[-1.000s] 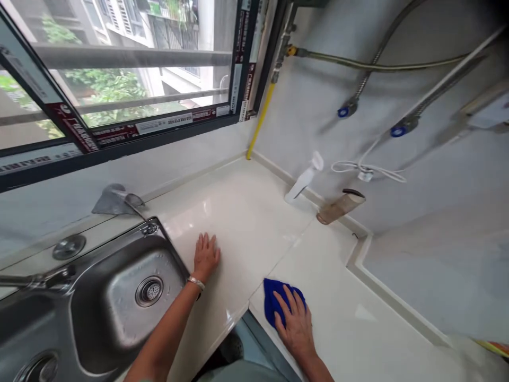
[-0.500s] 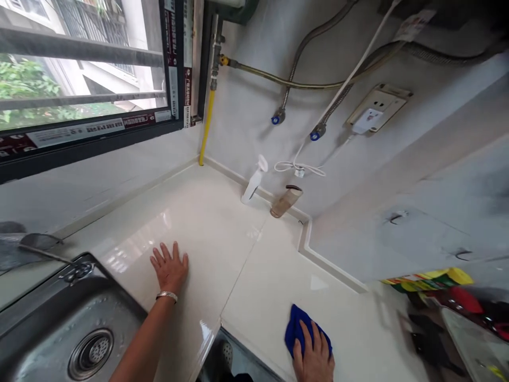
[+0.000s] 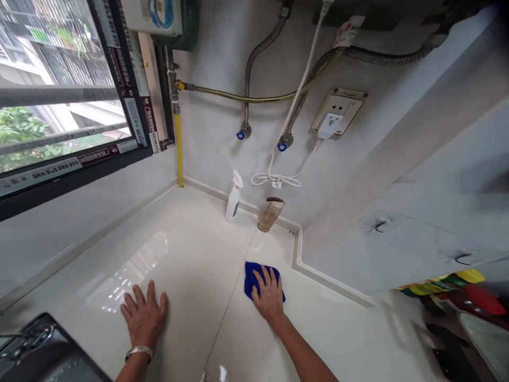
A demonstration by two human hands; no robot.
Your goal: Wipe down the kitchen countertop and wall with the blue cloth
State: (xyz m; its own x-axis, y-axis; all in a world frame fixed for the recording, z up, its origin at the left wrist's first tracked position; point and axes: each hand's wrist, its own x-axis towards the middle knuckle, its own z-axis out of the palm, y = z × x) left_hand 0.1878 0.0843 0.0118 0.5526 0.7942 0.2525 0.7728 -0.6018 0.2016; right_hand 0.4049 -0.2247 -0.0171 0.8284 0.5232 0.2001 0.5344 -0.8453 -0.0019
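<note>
My right hand (image 3: 269,297) presses a folded blue cloth (image 3: 254,273) against the pale countertop (image 3: 194,265), its fingers bent over the fabric. The cloth's edges show on both sides of the hand. Palm down and with fingers spread, my left hand (image 3: 145,315) rests on the counter and holds nothing; a bracelet (image 3: 139,351) circles its wrist. Beyond the cloth, near the wall, stand a white spray bottle (image 3: 233,204) and a tinted clear jug (image 3: 270,215) with a brown rim.
A steel sink (image 3: 51,355) lies at the lower left. Along the back wall are a yellow gas pipe (image 3: 178,151), hoses with blue-marked valves (image 3: 283,144), a socket (image 3: 338,114) and a looped white cord (image 3: 276,180). Cluttered items (image 3: 469,318) sit at the right.
My right hand has moved the blue cloth forward and leftward over the counter, toward the jug. My left hand stays spread on the counter. The view has shifted.
</note>
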